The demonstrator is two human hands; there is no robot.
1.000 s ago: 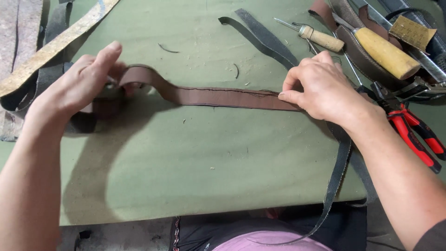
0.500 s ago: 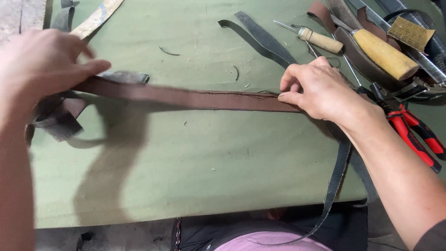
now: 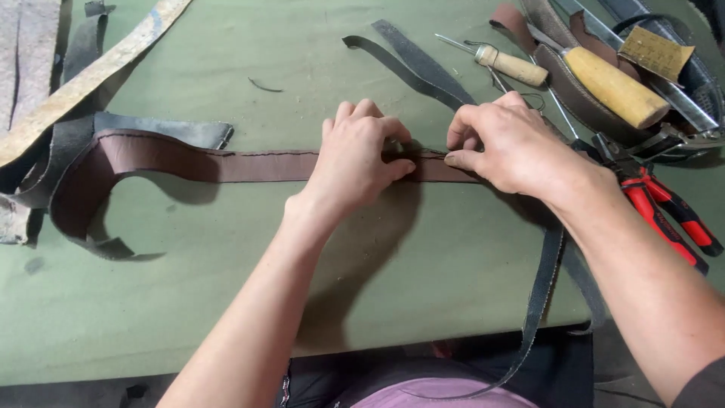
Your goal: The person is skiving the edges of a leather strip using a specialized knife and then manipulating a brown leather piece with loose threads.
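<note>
A long brown leather strap lies across the green table, its left end curling back in a loop. My left hand presses down on the strap near its middle, fingers curled over its top edge. Right beside it, my right hand pinches the strap's edge between thumb and forefinger. A thin thread or needle seems to run between the two hands, too small to tell. The strap's right part is hidden under my right hand.
Dark leather strips lie at the back and hang off the table's near edge. At the right are an awl with a wooden handle, a bigger wooden-handled tool and red-handled pliers. Scrap leather is piled at the left.
My left hand has come from the strap's left end to the middle, next to my right hand. The strap's left end has dropped back into a loop.
</note>
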